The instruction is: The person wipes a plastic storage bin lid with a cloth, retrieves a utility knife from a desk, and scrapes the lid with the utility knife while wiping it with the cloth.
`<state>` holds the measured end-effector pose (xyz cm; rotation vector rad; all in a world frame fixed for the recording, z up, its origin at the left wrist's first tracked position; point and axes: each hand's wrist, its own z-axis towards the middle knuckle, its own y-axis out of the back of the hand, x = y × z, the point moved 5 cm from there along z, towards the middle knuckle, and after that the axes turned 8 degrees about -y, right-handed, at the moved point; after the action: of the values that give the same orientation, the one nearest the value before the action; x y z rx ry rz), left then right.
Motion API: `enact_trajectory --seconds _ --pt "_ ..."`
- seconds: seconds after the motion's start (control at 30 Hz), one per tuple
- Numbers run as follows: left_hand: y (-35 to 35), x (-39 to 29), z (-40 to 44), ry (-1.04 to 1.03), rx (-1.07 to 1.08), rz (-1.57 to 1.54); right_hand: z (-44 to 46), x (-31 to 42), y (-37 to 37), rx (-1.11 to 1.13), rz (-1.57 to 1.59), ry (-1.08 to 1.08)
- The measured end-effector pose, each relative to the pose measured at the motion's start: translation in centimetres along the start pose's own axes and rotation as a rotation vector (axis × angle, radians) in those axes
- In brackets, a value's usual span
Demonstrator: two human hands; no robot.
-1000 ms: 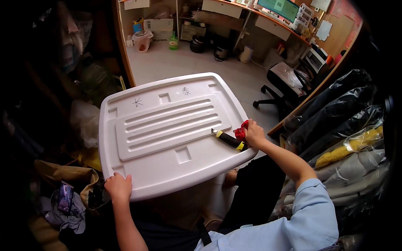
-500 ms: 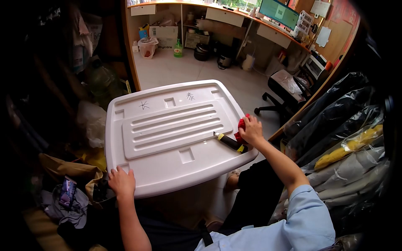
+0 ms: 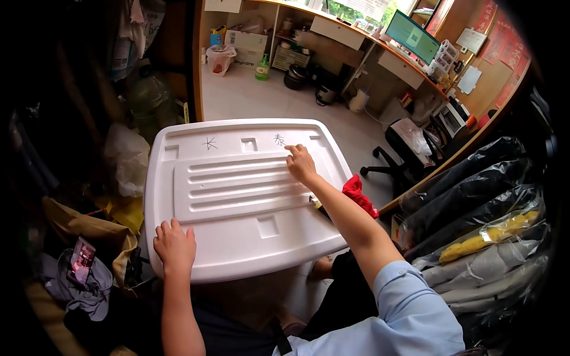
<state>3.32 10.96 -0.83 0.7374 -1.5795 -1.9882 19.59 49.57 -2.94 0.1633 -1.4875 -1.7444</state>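
A white plastic lid (image 3: pixel 237 237) with raised ribs lies in front of me, two handwritten characters near its far edge. My left hand (image 3: pixel 174 244) rests on its near left corner, fingers spread. Over the far right part is my right hand (image 3: pixel 301 162), its index finger stretched out at the right-hand character, thumb apart, nothing visible in it. A black and yellow utility knife (image 3: pixel 319 206) lies on the lid, mostly hidden by my right forearm. At the right rim hangs a bunched red cloth (image 3: pixel 358 194), which neither hand touches.
Clothes in clear plastic covers (image 3: pixel 475 237) crowd the right side. A swivel chair (image 3: pixel 409 145) stands beyond the lid, near a desk with a monitor (image 3: pixel 412 37). To the left are a brown bag (image 3: pixel 89 219) and a phone (image 3: pixel 82 259) on grey cloth.
My right hand has left the red cloth and moved up and left to the writing. The cloth now sits further out at the rim. My left hand stays on the corner; the view has shifted.
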Motion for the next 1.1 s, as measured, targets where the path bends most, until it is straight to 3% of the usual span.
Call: enact_trajectory --seconds 0.2,0.6,0.87,1.1 --pt "0.2 0.2 0.2 -0.009 0.0 -0.034 5.4 -3.7 -1.1 -0.078 0.039 -0.227" --pt "-0.5 -0.3 1.2 -0.024 0.068 -0.066 6.7 -5.5 -3.7 -0.067 0.067 -0.081" --pt "-0.5 -1.6 1.8 -0.071 0.049 -0.087 6.5 -5.2 -3.6 -0.064 0.017 -0.203" --pt "-0.5 -1.5 1.8 -0.086 0.048 -0.099 6.4 -5.3 -3.4 -0.103 0.074 -0.18"
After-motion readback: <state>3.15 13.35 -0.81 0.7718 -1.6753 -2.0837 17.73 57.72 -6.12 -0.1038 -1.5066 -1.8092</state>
